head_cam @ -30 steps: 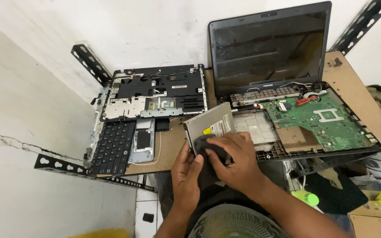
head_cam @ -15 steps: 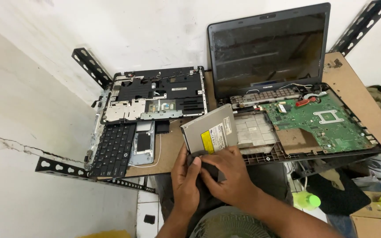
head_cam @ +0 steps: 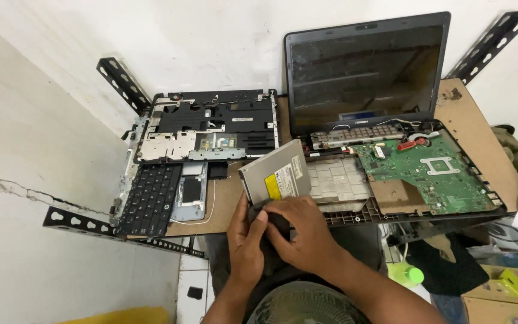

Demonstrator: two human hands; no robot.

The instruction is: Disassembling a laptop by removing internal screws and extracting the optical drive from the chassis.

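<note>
Since 0.5 s earlier the optical drive [head_cam: 277,176] barely shifted, lying flat at the board's front edge, long axis toward the screen-side right, while left hand [head_cam: 246,245] and right hand [head_cam: 300,233] together pinched a dark cloth [head_cam: 278,223] against its near end.

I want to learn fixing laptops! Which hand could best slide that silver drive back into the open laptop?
Probably the right hand: it lies on the optical drive's near edge, on the side toward the opened laptop base. The left hand grips farther away.
</note>
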